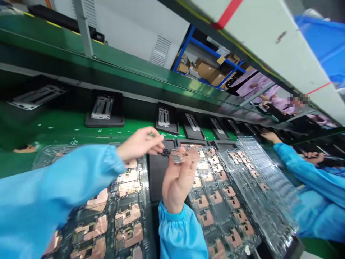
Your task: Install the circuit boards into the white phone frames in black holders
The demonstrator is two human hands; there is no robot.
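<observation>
My right hand (179, 176), palm up, holds a small circuit board with copper-coloured foil (185, 155) between thumb and fingers. To its left, my left hand (144, 143) has its fingers closed in a pinch. By those fingertips a small dark part (166, 152) shows at the board's left end; whether the left fingers grip it I cannot tell. Beneath my hands lie clear plastic trays of similar foil-covered boards, one tray (147, 180) on the left and another tray (223, 194) on the right. A dark pad (157, 172) lies between them.
A row of black holders with phone frames, such as one frame (101, 107), runs along the green bench (67, 124). Stacked clear trays (265, 180) stand at right. Beside them a co-worker's blue sleeve (302, 165) reaches in. Above is a shelf (269, 39).
</observation>
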